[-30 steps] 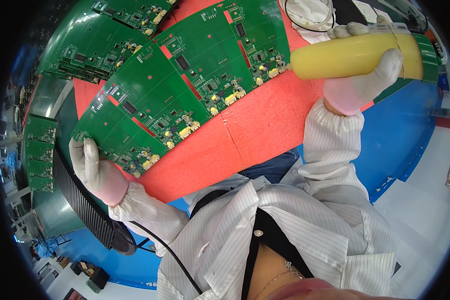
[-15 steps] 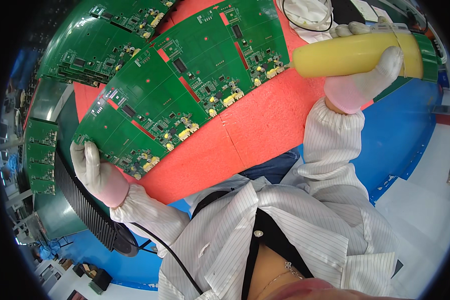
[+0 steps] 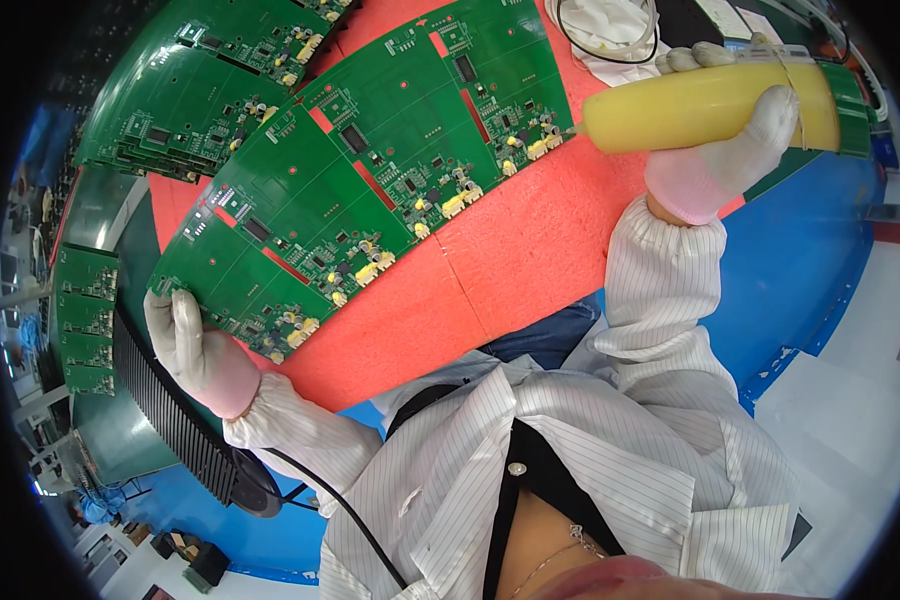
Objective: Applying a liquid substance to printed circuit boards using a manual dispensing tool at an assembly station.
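A long green circuit board panel [image 3: 320,205], made of several joined boards, lies slantwise on a red foam mat. Yellowish-white connectors and small parts line its near edge. My gloved left hand [image 3: 187,350] grips the panel's near left corner between thumb and fingers. In my gloved right hand [image 3: 735,145], fingers wrap around a yellow squeeze bottle [image 3: 670,105] with a green base, held nearly level. Its narrow nozzle points left, right by the white connectors at the panel's right end. Whether the tip touches them I cannot tell.
More green boards [image 3: 185,90] are stacked at the far left. Smaller boards [image 3: 88,320] stand in a row at the left, beside a black ribbed strip [image 3: 170,410]. The red foam mat [image 3: 400,310] extends toward me. A white cloth [image 3: 610,40] and cables lie at the back right.
Both hands keep their holds. The bottle and the panel's right end sit slightly further left in the picture, and the nozzle stays by the same end connectors.
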A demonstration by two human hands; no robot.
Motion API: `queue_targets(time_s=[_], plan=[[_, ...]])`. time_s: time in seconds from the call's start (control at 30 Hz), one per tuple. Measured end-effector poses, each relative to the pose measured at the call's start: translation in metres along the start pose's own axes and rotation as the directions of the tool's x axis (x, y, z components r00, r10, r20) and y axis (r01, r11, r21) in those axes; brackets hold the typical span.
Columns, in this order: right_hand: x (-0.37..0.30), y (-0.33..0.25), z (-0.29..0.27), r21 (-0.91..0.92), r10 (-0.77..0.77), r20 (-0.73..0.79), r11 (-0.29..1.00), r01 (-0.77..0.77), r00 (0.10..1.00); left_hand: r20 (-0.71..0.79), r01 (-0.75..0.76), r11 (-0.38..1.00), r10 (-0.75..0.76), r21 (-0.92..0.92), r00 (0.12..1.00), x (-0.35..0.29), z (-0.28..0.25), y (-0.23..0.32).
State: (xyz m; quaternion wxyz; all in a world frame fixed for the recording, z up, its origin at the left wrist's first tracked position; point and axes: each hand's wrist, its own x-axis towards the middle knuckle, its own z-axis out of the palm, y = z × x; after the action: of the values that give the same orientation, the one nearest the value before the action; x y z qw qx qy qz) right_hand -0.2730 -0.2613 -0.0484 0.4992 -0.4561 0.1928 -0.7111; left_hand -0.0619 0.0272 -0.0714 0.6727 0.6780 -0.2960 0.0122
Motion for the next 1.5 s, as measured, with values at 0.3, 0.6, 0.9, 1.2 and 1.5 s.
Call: queue_targets(time_s=[0.3, 0.6, 0.9, 1.2, 1.5], plan=[[0.005, 0.001, -0.009, -0.146, -0.020, 0.052, 0.989, 0.027, 0.998, -0.003, -0.003, 0.997, 0.003, 0.081, 1.000, 0.002, 0.002, 0.003], [0.033, 0.000, 0.004, 0.175, 0.074, 0.190, 0.979, -0.108, 0.979, 0.398, 0.432, 0.902, -0.402, 0.016, 0.824, 0.018, -0.030, 0.021], [0.042, 0.005, -0.001, 0.031, 0.064, 0.037, 0.997, -0.066, 0.997, 0.052, 0.019, 1.000, -0.018, -0.010, 0.998, 0.037, 0.031, 0.056], [0.043, 0.002, 0.001, 0.028, 0.139, 0.120, 0.989, -0.144, 0.983, -0.173, -0.163, 0.986, 0.168, 0.043, 0.970, 0.104, 0.047, 0.061], [0.041, -0.003, 0.007, 0.025, 0.102, 0.089, 0.994, -0.105, 0.991, -0.392, -0.209, 0.970, 0.144, -0.128, 0.909, 0.175, -0.032, 0.083]])
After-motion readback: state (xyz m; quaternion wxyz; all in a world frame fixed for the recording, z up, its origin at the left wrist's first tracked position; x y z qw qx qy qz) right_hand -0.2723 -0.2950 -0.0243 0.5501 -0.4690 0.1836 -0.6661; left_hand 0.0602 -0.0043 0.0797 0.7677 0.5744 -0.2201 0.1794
